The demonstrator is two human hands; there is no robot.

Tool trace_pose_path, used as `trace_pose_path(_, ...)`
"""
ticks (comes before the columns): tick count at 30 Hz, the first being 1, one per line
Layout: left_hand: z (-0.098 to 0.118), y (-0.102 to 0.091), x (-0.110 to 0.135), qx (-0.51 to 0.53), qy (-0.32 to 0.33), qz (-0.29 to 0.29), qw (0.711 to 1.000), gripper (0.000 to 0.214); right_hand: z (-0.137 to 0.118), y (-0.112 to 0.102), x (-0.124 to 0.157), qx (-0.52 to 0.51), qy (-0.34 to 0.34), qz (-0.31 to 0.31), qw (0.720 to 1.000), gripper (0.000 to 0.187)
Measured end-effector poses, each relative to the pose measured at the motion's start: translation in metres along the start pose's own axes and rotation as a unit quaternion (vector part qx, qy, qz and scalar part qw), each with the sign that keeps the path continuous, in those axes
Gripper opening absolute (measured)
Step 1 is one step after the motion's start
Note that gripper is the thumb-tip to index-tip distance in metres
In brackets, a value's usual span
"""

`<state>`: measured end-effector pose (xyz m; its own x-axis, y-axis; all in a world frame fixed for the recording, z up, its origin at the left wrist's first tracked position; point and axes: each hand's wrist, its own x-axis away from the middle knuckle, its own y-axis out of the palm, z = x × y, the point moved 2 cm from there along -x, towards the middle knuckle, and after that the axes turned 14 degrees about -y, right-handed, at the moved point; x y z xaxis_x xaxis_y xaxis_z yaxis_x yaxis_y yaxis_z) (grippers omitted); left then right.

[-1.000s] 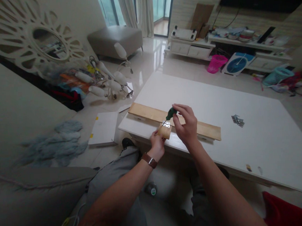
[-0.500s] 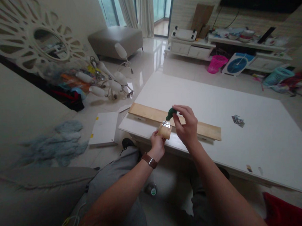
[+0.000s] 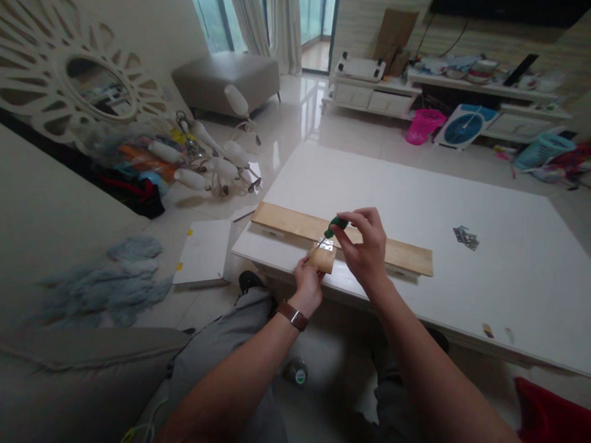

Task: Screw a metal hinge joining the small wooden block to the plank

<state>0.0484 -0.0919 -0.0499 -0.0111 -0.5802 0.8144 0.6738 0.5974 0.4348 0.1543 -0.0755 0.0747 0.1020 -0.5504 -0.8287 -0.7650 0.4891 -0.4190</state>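
Note:
My left hand (image 3: 308, 278) grips a short wooden block (image 3: 322, 260) at the near edge of the white tabletop (image 3: 391, 178). A silver metal hinge (image 3: 326, 244) spans the block and a long wooden board (image 3: 288, 220) lying across the table. My right hand (image 3: 367, 241) pinches the green handle of a screwdriver (image 3: 335, 226) between thumb and fingers. The screwdriver's shaft slants down to the left onto the hinge. Its tip and any screw under it are too small to make out.
Several more metal hinges (image 3: 466, 237) lie piled on the table to the right. A small dark-and-tan piece (image 3: 487, 330) rests near the front edge. On the floor at left are a white box (image 3: 201, 252) and a lamp with several white shades (image 3: 224, 166).
My right hand has shifted slightly, and the screwdriver's handle leans lower and further to the right. My left hand, the block and the board stay where they were.

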Motion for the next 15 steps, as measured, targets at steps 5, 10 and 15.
trace_pose_path(5, -0.0007, -0.0005, -0.0012, 0.005, 0.000, 0.001, 1.000, 0.047, -0.0003, 0.0009, 0.0000, -0.024, -0.004, -0.008, 1.000, 0.029)
trace_pose_path(10, 0.0002, 0.0007, 0.0015, 0.002, 0.003, 0.001, 1.000, 0.043, -0.0001, 0.0012, -0.0003, -0.008, -0.003, 0.008, 1.000, 0.018)
trace_pose_path(15, 0.0019, 0.0023, 0.0047, 0.007, 0.002, 0.001, 1.000, 0.042, -0.0006, 0.0010, -0.0005, -0.005, 0.010, 0.001, 1.000, 0.011)
